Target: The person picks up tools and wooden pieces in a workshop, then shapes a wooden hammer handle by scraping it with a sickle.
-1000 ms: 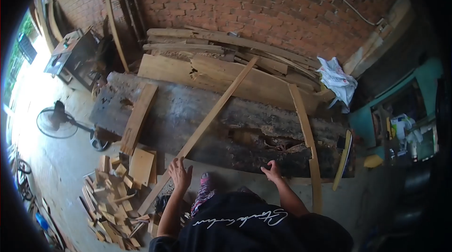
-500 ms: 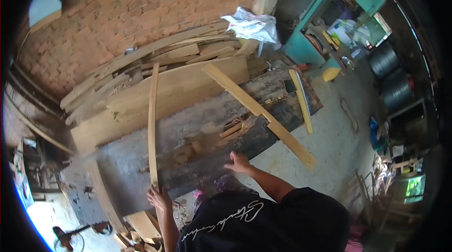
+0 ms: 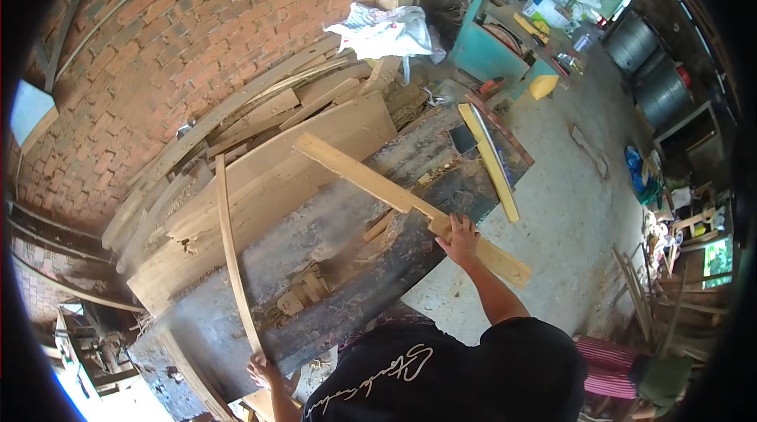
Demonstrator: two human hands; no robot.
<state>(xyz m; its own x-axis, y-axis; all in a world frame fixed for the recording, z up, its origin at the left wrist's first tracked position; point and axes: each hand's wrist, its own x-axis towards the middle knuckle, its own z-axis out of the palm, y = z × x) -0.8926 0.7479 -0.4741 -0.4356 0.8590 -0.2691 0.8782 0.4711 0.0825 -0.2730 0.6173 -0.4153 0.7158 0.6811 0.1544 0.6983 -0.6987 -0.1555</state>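
Note:
My left hand (image 3: 264,372) is at the near end of a long, thin wooden strip (image 3: 229,252), its fingers closed around that end. The strip slants across the dark, worn slab (image 3: 276,256), its far end resting on a wide pale plank. My right hand (image 3: 462,242) grips a notched wooden board (image 3: 359,176) near its right part, with fingers over the top and thumb at the edge. This board lies diagonally over the slab and sticks out past its near edge. A yellowish wooden piece (image 3: 490,162) lies at the slab's right end.
Wide plank (image 3: 272,185) and stacked boards (image 3: 260,111) lean toward the brick wall (image 3: 229,28). A white plastic bag (image 3: 386,32) sits above them. Behind is a teal cabinet (image 3: 489,55); metal drums (image 3: 631,42) stand farther right. Another person's striped clothing (image 3: 607,363) shows at lower right.
My right hand has reached out to the right and taken hold of the notched board. The thin strip has shifted toward me with my left hand. The view has turned.

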